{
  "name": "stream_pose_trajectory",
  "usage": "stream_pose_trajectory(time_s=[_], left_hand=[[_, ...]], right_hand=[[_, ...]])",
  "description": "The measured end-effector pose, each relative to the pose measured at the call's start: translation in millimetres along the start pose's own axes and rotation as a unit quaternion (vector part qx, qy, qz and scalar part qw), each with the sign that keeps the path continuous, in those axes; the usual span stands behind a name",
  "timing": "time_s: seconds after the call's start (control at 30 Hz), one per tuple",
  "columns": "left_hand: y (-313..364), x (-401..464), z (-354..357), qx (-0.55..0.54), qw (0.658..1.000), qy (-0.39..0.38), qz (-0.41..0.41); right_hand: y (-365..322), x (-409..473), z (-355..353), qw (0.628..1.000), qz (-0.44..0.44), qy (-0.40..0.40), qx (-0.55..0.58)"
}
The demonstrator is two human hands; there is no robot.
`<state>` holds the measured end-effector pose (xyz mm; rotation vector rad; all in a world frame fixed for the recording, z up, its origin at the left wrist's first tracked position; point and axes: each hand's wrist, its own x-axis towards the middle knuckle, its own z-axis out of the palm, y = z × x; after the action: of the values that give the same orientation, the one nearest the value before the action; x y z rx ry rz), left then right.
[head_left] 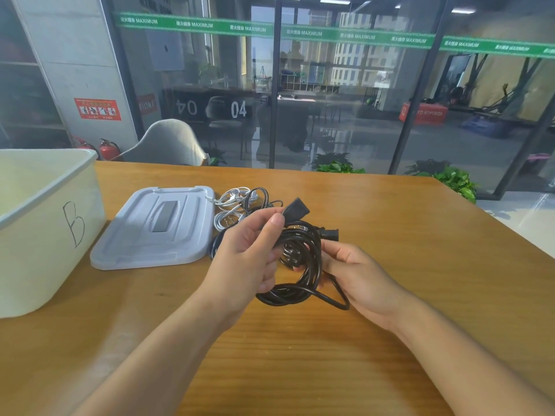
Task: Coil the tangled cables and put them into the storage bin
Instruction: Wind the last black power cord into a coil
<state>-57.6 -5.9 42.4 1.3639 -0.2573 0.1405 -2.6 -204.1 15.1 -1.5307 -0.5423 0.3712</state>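
1. The black power cable is held above the wooden table, near the middle of the view, already wound into several loops with one loop hanging down at 6 o'clock.
2. The left hand pinches the cable just behind its flat black connector, which points toward 1 o'clock; the thumb lies on top and the other fingers curl under the bundle.
3. The right hand grips the right side of the loops, fingers wrapped around the strands. A second black plug sticks out at 12 o'clock from this hand.
4. At 11 o'clock from the hands, more cables wait on the table: a white cable and a thin black cable, mixed together. How many cords are in this heap I cannot say, because they overlap.
5. The storage bin, marked with the letter B, stands at 9 o'clock, open. Its grey lid lies flat between the bin and the heap.
6. Progress, as I judge it: the first cable is almost coiled but not yet in the bin. The part of the bin's inside that shows seems to hold nothing. The heap is untouched, so most of the work is left.
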Motion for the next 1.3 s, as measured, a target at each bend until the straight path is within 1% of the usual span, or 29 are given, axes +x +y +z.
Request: stream_pose_trajectory(time_s=[0.13, 0.27, 0.3, 0.37, 0.4, 0.43, 0.5, 0.57, 0.63, 0.73, 0.8, 0.87, 0.93, 0.97, 1.0, 1.03, 1.1, 1.17, 1.23, 1.3], left_hand=[[-1, 0, 0, 0.005, 1.0, 0.011, 0.003], [-3, -1, 5, 0.017, 0.999, 0.028, -0.006], [-3, -1, 6, 0.018, 0.999, 0.029, -0.007], [-3, -1, 7, 0.015, 0.999, 0.033, -0.005], [-3, -1, 6, 0.015, 0.999, 0.034, -0.001], [-3, 0, 6, 0.017, 0.999, 0.036, 0.002], [-4, 1, 7, 0.023, 0.999, 0.041, 0.006], [-5, 1, 6, 0.026, 0.999, 0.047, 0.005], [-6, 1, 5, 0.026, 0.998, 0.06, 0.0], [-8, 2, 4, 0.019, 0.996, 0.082, -0.003], [-10, 2, 4, 0.012, 0.995, 0.096, -0.004], [-11, 2, 5, 0.011, 0.994, 0.106, -0.004], [-12, 3, 5, 0.01, 0.993, 0.116, -0.007], [-12, 3, 5, 0.007, 0.993, 0.119, -0.009], [-13, 3, 4, 0.005, 0.993, 0.119, -0.011], [-13, 3, 4, 0.006, 0.993, 0.119, -0.014], [-13, 3, 3, 0.009, 0.993, 0.12, -0.02], [-13, 3, 2, 0.016, 0.993, 0.116, -0.027], [-13, 4, 2, 0.026, 0.993, 0.108, -0.033], [-15, 3, 6, 0.042, 0.993, 0.098, -0.041]], right_hand=[[-4, -2, 0, 0.995, 0.018, -0.047, 0.088], [-9, -6, 3, 0.973, 0.033, -0.134, 0.186], [-11, -7, 3, 0.97, 0.027, -0.155, 0.183], [-16, -8, 3, 0.971, 0.002, -0.194, 0.139], [-17, -8, 5, 0.973, -0.018, -0.204, 0.105], [-16, -8, 7, 0.977, -0.038, -0.197, 0.073], [-11, -8, 17, 0.989, -0.062, -0.131, 0.037], [-5, -8, 25, 0.994, -0.079, -0.057, 0.04], [-3, -7, 31, 0.996, -0.084, -0.012, 0.02], [-2, -6, 36, 0.991, -0.096, 0.054, -0.08], [-3, -7, 38, 0.972, -0.123, 0.113, -0.166], [-1, -8, 40, 0.938, -0.163, 0.179, -0.249], [-1, -7, 40, 0.907, -0.205, 0.23, -0.286], [-2, -6, 40, 0.9, -0.221, 0.247, -0.284], [-3, -5, 40, 0.901, -0.23, 0.255, -0.266], [-4, -5, 40, 0.91, -0.23, 0.257, -0.231], [-10, -4, 38, 0.934, -0.218, 0.254, -0.125], [-17, -2, 33, 0.943, -0.19, 0.273, 0.004], [-24, 1, 27, 0.931, -0.14, 0.297, 0.158], [-29, 2, 20, 0.903, -0.094, 0.312, 0.281]])
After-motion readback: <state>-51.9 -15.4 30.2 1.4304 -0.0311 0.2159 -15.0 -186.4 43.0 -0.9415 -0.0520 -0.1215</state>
